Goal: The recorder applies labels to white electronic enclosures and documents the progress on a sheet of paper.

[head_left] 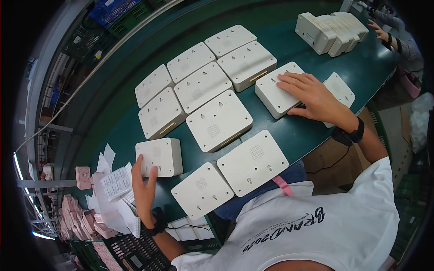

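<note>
My left hand (pixel 145 192) rests with spread fingers on the near left part of a white box-shaped device (pixel 160 156), which has a speaker grille and keyhole slots. My right hand (pixel 314 95) lies over another white device (pixel 273 92), fingers stretched across its top and thumb apart at its near side. Straight in front of me are two more devices, the left one (pixel 202 189) and the right one (pixel 254 163), their ends touching. A separate device (pixel 219 119) sits just beyond them. Behind it, several alike (pixel 202 86) stand in close rows.
Upright white devices (pixel 316 34) are grouped at the far right, near a co-worker's hand (pixel 379 31). Another white piece (pixel 340 89) lies beyond my right wrist. Printed sheets (pixel 118 182) and pink parts (pixel 74 217) are at the left. The green table (pixel 316 140) has a curved near edge.
</note>
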